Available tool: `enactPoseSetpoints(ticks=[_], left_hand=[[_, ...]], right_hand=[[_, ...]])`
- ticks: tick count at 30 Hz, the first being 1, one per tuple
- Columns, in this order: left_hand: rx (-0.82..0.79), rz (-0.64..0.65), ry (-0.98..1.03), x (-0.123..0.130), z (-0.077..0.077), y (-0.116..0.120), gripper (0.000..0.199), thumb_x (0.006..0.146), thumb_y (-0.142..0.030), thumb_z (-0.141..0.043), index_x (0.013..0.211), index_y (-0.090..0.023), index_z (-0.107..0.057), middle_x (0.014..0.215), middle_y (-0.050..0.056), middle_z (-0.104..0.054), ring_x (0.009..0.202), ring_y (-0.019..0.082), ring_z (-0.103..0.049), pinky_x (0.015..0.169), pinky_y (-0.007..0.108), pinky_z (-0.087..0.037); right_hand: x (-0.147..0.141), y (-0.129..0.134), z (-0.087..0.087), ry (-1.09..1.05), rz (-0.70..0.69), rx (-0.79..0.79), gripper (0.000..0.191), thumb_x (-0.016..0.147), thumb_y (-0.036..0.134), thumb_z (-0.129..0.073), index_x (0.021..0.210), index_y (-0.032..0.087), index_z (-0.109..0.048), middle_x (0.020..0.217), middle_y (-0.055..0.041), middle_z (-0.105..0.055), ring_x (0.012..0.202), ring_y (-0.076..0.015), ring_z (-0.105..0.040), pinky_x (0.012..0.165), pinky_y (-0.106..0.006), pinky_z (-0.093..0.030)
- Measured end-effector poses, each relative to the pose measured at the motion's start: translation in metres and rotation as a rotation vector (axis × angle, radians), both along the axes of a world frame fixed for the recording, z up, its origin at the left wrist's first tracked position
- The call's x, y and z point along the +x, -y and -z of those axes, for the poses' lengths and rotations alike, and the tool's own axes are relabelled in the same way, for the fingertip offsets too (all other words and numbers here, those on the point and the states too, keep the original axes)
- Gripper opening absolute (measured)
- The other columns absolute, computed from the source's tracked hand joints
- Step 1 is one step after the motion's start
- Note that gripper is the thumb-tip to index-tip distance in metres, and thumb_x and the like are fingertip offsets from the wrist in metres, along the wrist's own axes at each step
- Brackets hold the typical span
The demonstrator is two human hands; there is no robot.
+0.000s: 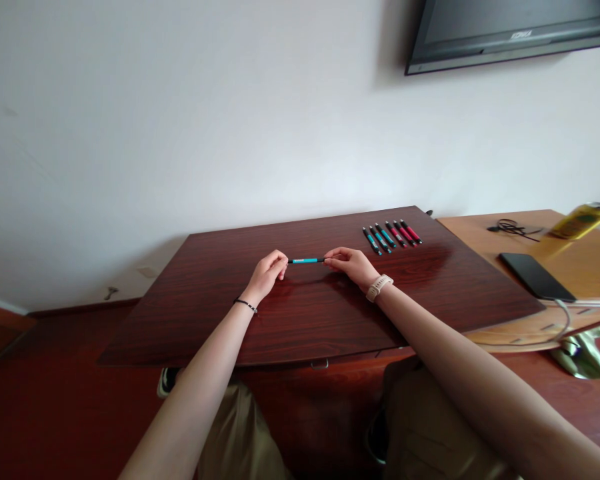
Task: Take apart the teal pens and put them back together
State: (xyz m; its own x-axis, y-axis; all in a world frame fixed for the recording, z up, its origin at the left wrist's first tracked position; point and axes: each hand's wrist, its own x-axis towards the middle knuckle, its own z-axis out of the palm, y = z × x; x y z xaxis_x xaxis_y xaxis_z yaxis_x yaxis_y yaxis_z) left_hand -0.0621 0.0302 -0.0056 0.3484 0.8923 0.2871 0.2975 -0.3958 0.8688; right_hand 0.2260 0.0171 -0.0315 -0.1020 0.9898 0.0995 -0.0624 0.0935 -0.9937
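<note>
A blue pen with black ends (305,261) is held level above the dark wood table (205,320), stretched between my two hands. My left hand (270,272) pinches its left end, and my right hand (351,264) pinches the right end. To the right and farther back, several pens lie side by side in a slanted row. The blue pens (382,235) are on the left of that row and the red pens (406,232) on the right.
A lighter wood table (595,263) adjoins on the right, bearing a black phone (535,276), a coiled black cable (513,228) and a yellow can (580,221). A white cable (564,320) hangs at its front edge. A television (515,30) is on the wall.
</note>
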Motion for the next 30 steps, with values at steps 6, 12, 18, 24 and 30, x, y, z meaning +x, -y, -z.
enactPoseSetpoints(ticks=[6, 12, 18, 24, 30], left_hand=[[0.065, -0.181, -0.071, -0.002, 0.007, -0.006, 0.049, 0.104, -0.058, -0.049, 0.071, -0.023, -0.044, 0.064, -0.002, -0.046, 0.058, 0.014, -0.042, 0.058, 0.028, -0.035], [0.131, -0.408, -0.197, -0.014, 0.01, -0.013, 0.044, 0.103, -0.053, -0.051, 0.071, -0.023, -0.052, 0.062, -0.001, -0.055, 0.059, 0.016, -0.054, 0.062, 0.029, -0.039], [0.28, -0.393, -0.374, -0.021, 0.01, -0.015, 0.009, 0.095, -0.026, -0.06, 0.092, -0.024, -0.068, 0.092, 0.004, -0.074, 0.085, 0.021, -0.068, 0.083, 0.032, -0.05], [0.358, -0.347, -0.505, -0.026, 0.015, -0.016, 0.018, 0.09, -0.012, -0.058, 0.088, -0.023, -0.072, 0.099, 0.006, -0.069, 0.09, 0.022, -0.068, 0.088, 0.035, -0.052], [0.366, -0.305, -0.524, -0.024, 0.018, -0.018, 0.019, 0.089, -0.01, -0.061, 0.09, -0.024, -0.075, 0.096, 0.007, -0.068, 0.09, 0.024, -0.066, 0.087, 0.038, -0.052]], right_hand=[[-0.001, -0.001, 0.001, 0.021, -0.023, 0.031, 0.041, 0.069, 0.049, -0.093, 0.096, 0.021, -0.078, 0.086, -0.0031, -0.078, 0.076, -0.0166, -0.067, 0.072, -0.03, -0.052], [0.004, -0.003, 0.004, -0.006, 0.072, 0.01, 0.042, 0.068, 0.049, -0.094, 0.095, 0.022, -0.078, 0.085, -0.0041, -0.079, 0.077, -0.0182, -0.069, 0.074, -0.032, -0.055], [0.007, -0.004, 0.003, -0.031, 0.116, -0.002, 0.043, 0.068, 0.05, -0.094, 0.095, 0.022, -0.076, 0.086, -0.0057, -0.08, 0.081, -0.0199, -0.071, 0.075, -0.032, -0.056], [0.006, -0.004, 0.003, -0.028, 0.115, -0.002, 0.044, 0.067, 0.05, -0.094, 0.096, 0.022, -0.076, 0.087, -0.0055, -0.08, 0.082, -0.0202, -0.072, 0.077, -0.032, -0.057], [0.007, -0.004, 0.004, -0.013, 0.113, 0.003, 0.042, 0.07, 0.049, -0.092, 0.097, 0.021, -0.076, 0.087, -0.0054, -0.08, 0.081, -0.02, -0.072, 0.076, -0.032, -0.057]])
